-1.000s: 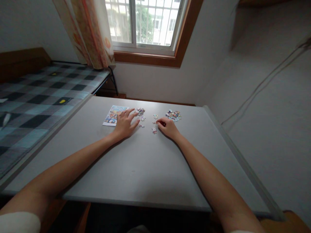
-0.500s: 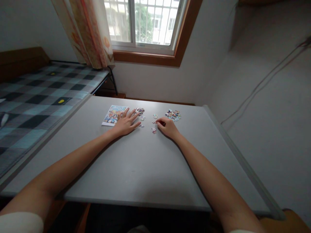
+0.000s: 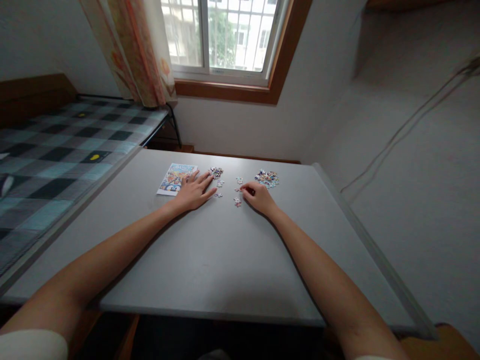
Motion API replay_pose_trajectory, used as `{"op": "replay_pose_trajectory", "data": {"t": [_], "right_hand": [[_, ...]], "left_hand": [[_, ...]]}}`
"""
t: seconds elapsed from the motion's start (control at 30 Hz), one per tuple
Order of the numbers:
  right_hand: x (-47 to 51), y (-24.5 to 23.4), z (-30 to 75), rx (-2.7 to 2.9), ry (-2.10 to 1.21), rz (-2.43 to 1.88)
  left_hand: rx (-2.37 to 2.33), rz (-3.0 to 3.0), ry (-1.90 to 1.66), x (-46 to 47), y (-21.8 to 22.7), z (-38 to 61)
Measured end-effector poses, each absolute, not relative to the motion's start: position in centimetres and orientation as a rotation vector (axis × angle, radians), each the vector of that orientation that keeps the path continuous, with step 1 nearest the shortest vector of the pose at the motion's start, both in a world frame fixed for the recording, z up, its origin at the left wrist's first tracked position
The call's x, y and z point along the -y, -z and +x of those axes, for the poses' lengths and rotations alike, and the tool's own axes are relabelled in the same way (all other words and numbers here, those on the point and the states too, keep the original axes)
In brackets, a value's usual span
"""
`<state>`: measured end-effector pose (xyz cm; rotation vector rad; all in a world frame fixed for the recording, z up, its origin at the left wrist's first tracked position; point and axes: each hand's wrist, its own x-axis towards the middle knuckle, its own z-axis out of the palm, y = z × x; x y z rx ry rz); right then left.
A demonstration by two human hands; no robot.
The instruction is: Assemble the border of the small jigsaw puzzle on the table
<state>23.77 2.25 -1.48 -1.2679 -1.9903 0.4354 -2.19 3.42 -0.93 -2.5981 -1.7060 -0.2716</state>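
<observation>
My left hand (image 3: 195, 192) lies with fingers spread on the grey table, partly over the right side of a printed picture card (image 3: 173, 181). Its fingertips come close to a small pile of jigsaw pieces (image 3: 216, 172). With thumb and index finger together, my right hand (image 3: 259, 196) pinches a small jigsaw piece (image 3: 237, 189) at the tabletop. Loose pieces lie around it: one group (image 3: 237, 202) nearer me, another (image 3: 239, 180) farther off. Beyond my right hand spreads a larger heap of mixed pieces (image 3: 267, 178).
The table (image 3: 210, 265) has a raised edge along its right side, near the wall. To the left stands a bed with a checked cover (image 3: 86, 131). A curtain (image 3: 144, 55) hangs by the barred window (image 3: 236, 35), and a cable (image 3: 397, 132) runs down the right wall.
My left hand's fingers have drawn slightly closer together, still flat on the table. My right hand keeps its pinch in nearly the same place.
</observation>
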Motion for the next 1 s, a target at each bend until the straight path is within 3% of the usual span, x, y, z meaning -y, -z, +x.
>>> {"op": "replay_pose_trajectory", "data": {"t": [1.0], "right_hand": [[-2.3, 1.6, 23.8, 1.975, -0.433, -1.237]], "left_hand": [[1.383, -2.512, 0.687, -2.3, 0.4, -2.2]]}}
